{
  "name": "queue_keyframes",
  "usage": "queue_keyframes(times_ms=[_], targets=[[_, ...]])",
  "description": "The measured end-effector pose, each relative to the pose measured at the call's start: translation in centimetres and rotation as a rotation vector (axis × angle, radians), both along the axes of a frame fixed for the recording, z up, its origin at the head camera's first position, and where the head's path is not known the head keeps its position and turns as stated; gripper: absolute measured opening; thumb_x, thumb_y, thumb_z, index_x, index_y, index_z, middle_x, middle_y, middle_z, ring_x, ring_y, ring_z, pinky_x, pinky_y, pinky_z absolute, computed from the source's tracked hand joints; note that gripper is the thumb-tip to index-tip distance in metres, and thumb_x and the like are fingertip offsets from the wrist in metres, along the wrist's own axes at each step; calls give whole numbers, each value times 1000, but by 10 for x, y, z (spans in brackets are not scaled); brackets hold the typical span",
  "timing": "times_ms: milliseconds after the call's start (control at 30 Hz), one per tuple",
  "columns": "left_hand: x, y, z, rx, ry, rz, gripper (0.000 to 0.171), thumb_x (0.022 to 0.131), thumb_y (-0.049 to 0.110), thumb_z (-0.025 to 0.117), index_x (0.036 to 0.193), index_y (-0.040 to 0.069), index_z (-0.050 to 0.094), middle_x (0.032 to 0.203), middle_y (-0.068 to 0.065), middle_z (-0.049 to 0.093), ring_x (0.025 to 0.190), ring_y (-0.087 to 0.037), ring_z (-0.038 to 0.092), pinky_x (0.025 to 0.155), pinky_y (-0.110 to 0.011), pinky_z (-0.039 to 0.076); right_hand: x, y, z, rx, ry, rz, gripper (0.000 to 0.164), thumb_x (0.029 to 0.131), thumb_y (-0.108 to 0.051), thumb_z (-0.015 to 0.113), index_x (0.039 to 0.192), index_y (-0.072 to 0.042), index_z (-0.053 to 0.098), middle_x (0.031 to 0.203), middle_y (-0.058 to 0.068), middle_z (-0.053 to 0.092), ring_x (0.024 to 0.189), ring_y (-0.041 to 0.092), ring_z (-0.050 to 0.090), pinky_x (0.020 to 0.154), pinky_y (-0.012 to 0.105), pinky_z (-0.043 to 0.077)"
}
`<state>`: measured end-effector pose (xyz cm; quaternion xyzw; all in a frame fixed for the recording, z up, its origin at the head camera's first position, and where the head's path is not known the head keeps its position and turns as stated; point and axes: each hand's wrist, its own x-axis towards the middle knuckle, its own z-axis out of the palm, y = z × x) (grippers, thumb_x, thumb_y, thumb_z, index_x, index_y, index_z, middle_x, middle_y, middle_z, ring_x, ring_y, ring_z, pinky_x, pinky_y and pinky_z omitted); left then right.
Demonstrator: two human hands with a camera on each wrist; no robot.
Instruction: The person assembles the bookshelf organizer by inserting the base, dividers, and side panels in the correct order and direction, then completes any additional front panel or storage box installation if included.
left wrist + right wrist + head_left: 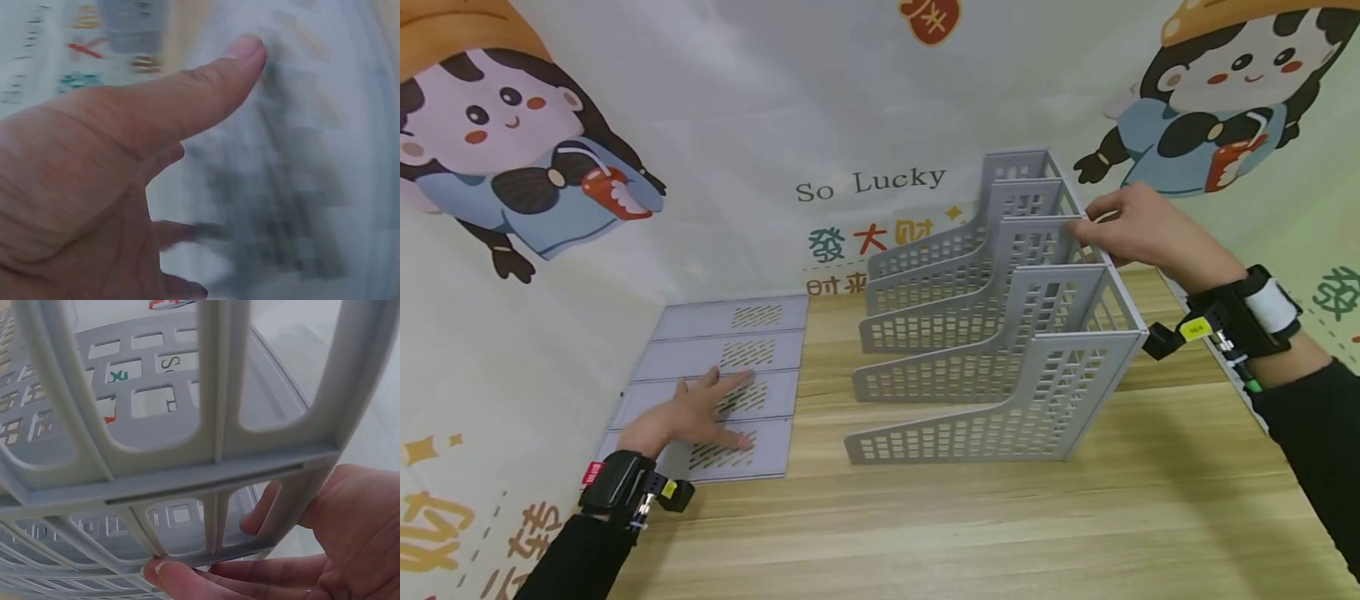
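A grey plastic file rack with several perforated dividers stands on the right half of the table, its tall end to the right. My right hand grips the top of that end. In the right wrist view, the thumb and fingers of that hand curl round a bar of the slotted frame. On the left, a flat grey panel with slots lies on the table. My left hand rests over it, fingers spread. The left wrist view is blurred; the thumb extends across the panel.
The wooden table extends in front of both things. A pale printed backdrop with cartoon figures and lettering rises behind and to the left. A light edge strip runs along the table's right side, below my right wrist.
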<state>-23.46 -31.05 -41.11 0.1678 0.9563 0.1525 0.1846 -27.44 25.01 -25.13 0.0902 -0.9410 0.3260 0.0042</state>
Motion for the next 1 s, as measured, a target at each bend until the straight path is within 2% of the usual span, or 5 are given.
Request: queue_keyframes(times_ms=[167, 467, 567, 767, 1000], targets=[[-2, -3, -17, 21, -33, 27, 102, 83, 47, 82, 159, 8, 28, 153, -47, -8, 123, -82, -9, 90, -89, 12, -1, -1, 1, 43, 83, 20, 36, 98, -21, 55, 111, 9, 70, 95, 22, 69, 72, 26, 61, 59, 31, 49], [5, 36, -11, 18, -16, 10, 96, 86, 49, 79, 160, 13, 31, 154, -45, -7, 122, -82, -4, 86, -89, 21, 0, 9, -2, 105, 210, 17, 25, 95, -11, 54, 88, 6, 70, 59, 5, 48, 58, 24, 40, 50, 32, 26], [6, 54, -11, 4, 0, 11, 94, 86, 49, 79, 160, 15, 33, 156, -44, -4, 124, -81, -1, 87, -87, 25, 1, 15, -3, 100, 230, 19, 23, 95, -11, 55, 86, 5, 70, 58, 3, 43, 55, 22, 38, 49, 31, 25], [4, 92, -15, -30, 41, 21, 91, 86, 52, 78, 160, 22, 35, 158, -40, 1, 127, -79, 6, 86, -85, 32, 7, 27, -5, 20, 245, 23, 23, 96, -10, 57, 91, 5, 74, 73, 11, 65, 59, 20, 48, 48, 28, 31], [5, 128, -18, -88, 61, 31, 88, 88, 58, 73, 161, 28, 34, 162, -34, 4, 131, -75, 10, 88, -85, 31, 10, 35, -9, -64, 226, 27, 27, 100, -13, 59, 101, 8, 75, 83, 15, 71, 62, 19, 55, 50, 25, 39]])
